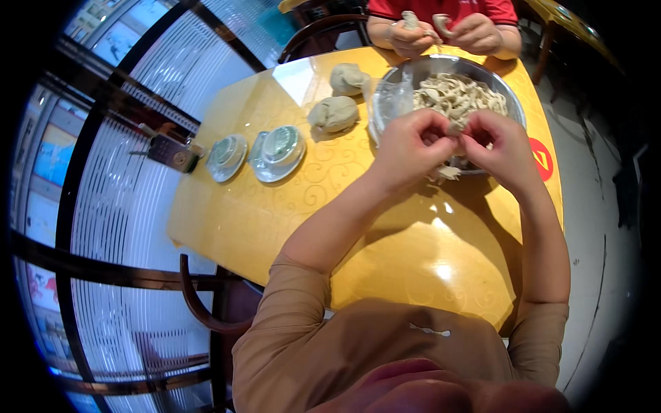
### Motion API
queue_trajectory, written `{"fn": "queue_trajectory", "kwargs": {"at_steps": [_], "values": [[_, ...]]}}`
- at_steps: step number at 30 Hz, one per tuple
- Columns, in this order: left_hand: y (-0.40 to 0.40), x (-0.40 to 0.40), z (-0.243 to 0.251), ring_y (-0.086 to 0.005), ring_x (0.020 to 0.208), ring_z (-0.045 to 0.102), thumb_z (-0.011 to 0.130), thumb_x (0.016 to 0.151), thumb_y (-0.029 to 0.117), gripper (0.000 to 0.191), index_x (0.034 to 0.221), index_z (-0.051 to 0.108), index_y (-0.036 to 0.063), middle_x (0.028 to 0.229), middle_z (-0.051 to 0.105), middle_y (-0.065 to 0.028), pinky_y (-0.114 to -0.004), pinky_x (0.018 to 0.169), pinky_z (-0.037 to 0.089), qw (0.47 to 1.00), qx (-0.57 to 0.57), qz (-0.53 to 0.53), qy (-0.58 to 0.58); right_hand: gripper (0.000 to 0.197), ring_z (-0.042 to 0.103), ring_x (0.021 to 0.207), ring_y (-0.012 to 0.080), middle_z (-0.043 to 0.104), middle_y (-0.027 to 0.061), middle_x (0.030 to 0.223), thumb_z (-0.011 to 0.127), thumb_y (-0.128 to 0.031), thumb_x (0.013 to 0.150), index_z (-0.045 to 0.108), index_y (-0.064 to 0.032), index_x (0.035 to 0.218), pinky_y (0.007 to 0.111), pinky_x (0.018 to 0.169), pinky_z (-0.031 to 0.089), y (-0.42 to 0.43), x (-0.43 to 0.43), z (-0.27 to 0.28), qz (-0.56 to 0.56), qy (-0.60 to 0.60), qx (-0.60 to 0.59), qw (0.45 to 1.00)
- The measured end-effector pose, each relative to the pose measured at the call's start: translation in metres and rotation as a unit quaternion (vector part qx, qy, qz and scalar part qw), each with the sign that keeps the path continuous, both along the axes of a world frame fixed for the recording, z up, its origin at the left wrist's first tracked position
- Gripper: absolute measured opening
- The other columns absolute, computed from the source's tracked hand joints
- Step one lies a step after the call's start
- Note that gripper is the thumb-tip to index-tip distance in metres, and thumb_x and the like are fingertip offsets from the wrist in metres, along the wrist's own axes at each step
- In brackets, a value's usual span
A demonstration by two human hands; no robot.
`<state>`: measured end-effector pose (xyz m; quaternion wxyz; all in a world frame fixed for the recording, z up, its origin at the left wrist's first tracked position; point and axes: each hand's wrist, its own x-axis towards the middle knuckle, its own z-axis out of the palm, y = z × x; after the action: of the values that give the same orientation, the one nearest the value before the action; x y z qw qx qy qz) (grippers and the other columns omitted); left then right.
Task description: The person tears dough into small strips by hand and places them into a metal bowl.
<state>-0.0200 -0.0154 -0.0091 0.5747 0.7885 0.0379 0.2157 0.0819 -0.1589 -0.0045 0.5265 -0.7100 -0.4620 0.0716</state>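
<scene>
My left hand (415, 147) and my right hand (496, 144) meet over the near rim of a large steel bowl (518, 103). Between their fingertips both pinch a small piece of greyish dough (456, 127). Many curled dough pieces (459, 95) lie heaped in the bowl, beside a clear plastic bag (395, 100). A ragged bit of dough (448, 173) shows just below my hands at the bowl's near edge. To the left of the bowl, two large dough lumps (334, 113) (347, 79) rest on the table.
Across the yellow table (289, 217), a person in a red shirt (444, 10) holds dough in both hands. Two wrapped dish sets (279, 152) (227, 156) and a dark box (173, 153) stand left. A round red sticker (540, 159) is right of the bowl. A wooden chair (199, 304) stands lower left.
</scene>
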Motion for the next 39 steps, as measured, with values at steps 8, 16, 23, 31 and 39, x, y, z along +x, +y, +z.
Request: {"fn": "queue_trajectory", "kwargs": {"at_steps": [8, 16, 23, 31, 39], "values": [[-0.001, -0.004, -0.003, -0.0038, 0.062, 0.052, 0.066, 0.074, 0.007, 0.011, 0.081, 0.061, 0.0011, 0.073, 0.058, 0.0006, -0.020, 0.057, 0.044, 0.993, 0.095, -0.014, -0.062, 0.009, 0.054, 0.059, 0.0105, 0.059, 0.0050, 0.066, 0.062, -0.007, 0.077, 0.058, -0.0011, 0.083, 0.024, 0.056, 0.045, 0.007, 0.004, -0.008, -0.074, -0.070, -0.023, 0.994], [0.001, -0.006, 0.006, -0.0039, 0.062, 0.053, 0.065, 0.079, 0.006, 0.013, 0.090, 0.062, 0.0003, 0.074, 0.061, -0.0001, -0.017, 0.055, 0.043, 0.998, -0.054, -0.031, -0.021, 0.019, 0.063, 0.079, 0.0252, 0.065, 0.0127, 0.087, 0.061, -0.007, 0.079, 0.064, -0.0039, 0.098, 0.031, 0.072, 0.049, -0.008, 0.043, -0.019, -0.153, -0.186, -0.045, 0.970], [0.010, -0.002, 0.003, -0.0057, 0.062, 0.055, 0.065, 0.081, 0.008, 0.011, 0.087, 0.061, 0.0003, 0.072, 0.061, -0.0015, -0.017, 0.056, 0.043, 0.988, -0.142, -0.050, 0.016, 0.025, 0.057, 0.075, 0.0070, 0.065, 0.0043, 0.090, 0.060, -0.010, 0.084, 0.062, -0.0035, 0.108, 0.022, 0.067, 0.046, -0.004, 0.023, 0.005, -0.034, -0.044, -0.061, 0.997], [0.003, -0.002, 0.008, -0.0055, 0.062, 0.055, 0.069, 0.078, 0.009, 0.015, 0.087, 0.059, 0.0015, 0.074, 0.060, -0.0004, -0.017, 0.055, 0.043, 0.993, -0.081, -0.065, 0.052, 0.015, 0.052, 0.071, 0.0023, 0.057, -0.0034, 0.077, 0.066, -0.013, 0.082, 0.060, -0.0014, 0.090, 0.017, 0.061, 0.041, -0.003, 0.006, 0.010, 0.065, 0.124, -0.001, 0.990], [0.005, -0.003, 0.001, -0.0061, 0.067, 0.058, 0.066, 0.079, 0.004, 0.014, 0.091, 0.059, -0.0005, 0.080, 0.062, -0.0022, -0.016, 0.059, 0.044, 0.995, -0.092, -0.011, 0.034, 0.017, 0.058, 0.061, 0.0086, 0.064, 0.0045, 0.069, 0.065, -0.014, 0.077, 0.065, -0.0022, 0.090, 0.024, 0.058, 0.047, -0.001, 0.001, 0.005, 0.037, 0.062, -0.004, 0.997]]}}
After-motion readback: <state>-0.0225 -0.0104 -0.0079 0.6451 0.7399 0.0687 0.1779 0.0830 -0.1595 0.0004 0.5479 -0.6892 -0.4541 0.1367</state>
